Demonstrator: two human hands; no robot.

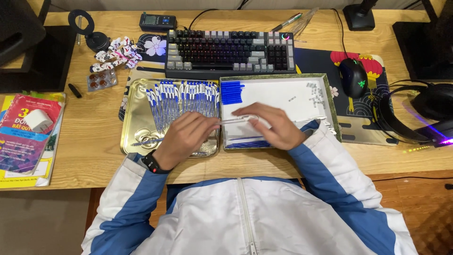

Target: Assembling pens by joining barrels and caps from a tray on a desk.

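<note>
My left hand [185, 137] and my right hand [272, 125] together hold a clear pen barrel [236, 120] between their fingertips, over the seam between two trays. Under my left hand, a gold metal tray [136, 118] carries a row of several assembled blue-and-white pens [181, 100]. My right hand hovers over a white box tray [283, 94] with blue pen caps [232, 91] stacked at its back left, small metal parts [315, 93] at its right, and blue refills [245, 141] along its front. A black watch sits on my left wrist.
A dark keyboard [230, 53] lies behind the trays. A black mouse [354, 76] rests on a patterned mat at right, beside headphones [424, 111]. Books [28, 137] with a white charger lie at left, near a blister pack [101, 80] and a floral bow [115, 54].
</note>
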